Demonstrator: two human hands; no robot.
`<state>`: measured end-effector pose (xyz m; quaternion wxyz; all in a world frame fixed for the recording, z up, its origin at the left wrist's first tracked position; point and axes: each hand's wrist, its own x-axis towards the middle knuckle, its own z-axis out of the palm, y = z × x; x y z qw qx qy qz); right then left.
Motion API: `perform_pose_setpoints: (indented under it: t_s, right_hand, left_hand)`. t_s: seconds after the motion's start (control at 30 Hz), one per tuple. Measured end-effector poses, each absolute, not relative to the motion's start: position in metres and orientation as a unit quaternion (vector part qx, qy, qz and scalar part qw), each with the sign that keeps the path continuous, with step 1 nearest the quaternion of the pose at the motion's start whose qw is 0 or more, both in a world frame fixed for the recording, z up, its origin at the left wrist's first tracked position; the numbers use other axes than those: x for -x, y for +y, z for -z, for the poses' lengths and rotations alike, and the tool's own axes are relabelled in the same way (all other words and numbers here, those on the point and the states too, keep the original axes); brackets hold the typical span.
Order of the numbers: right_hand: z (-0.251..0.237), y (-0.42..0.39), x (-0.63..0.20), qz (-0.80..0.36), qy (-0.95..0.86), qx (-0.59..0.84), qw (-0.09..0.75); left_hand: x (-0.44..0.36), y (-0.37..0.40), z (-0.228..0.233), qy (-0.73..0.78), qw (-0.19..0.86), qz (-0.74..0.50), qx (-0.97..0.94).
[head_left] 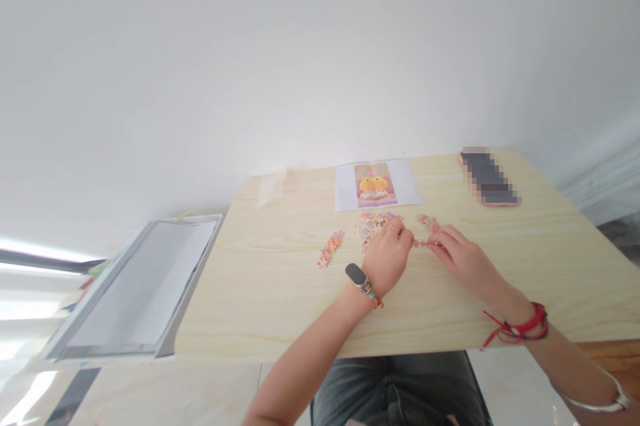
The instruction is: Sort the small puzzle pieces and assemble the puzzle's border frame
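Note:
My left hand (387, 256) rests at the right side of a loose pile of tiny puzzle pieces (367, 229), hiding part of it. Its fingers are closed at the left end of a few small pinkish puzzle pieces (419, 243) between my hands. From the other side, my right hand (465, 263) pinches the same bit with thumb and forefinger. Just above the right fingertips lies a small pinkish cluster of pieces (427, 220). To the left sits a narrow orange group of pieces (331, 249). How the pieces between my hands are joined is too small to tell.
Behind the pile, a white sheet (345, 189) with a printed picture of a yellow cartoon figure (375, 185) lies on the wooden table (260, 306). A phone (490, 176) is at the back right, a clear plastic bag (271, 187) at the back left. Papers (145, 286) lie beyond the left edge.

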<state>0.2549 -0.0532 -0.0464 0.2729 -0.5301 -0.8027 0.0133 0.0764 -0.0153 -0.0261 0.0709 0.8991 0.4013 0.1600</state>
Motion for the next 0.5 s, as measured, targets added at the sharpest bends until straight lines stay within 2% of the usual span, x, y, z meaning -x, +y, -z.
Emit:
perform_pose_setpoints:
  t_s: [0.2,0.37,0.5]
  right_hand:
    - [0.040,-0.046,-0.233,-0.014,-0.828,0.489,0.275]
    - [0.038,-0.026,-0.176,-0.044,-0.864,0.425,0.264]
    - [0.043,-0.013,-0.130,-0.075,-0.887,0.396,0.225]
  left_hand:
    - [-0.050,-0.026,0.022,0.440,0.055,-0.175,-0.879]
    - [0.005,-0.040,0.019,0.519,0.060,-0.197,-0.830]
    - [0.045,-0.048,0.023,0.576,0.057,-0.218,-0.786]
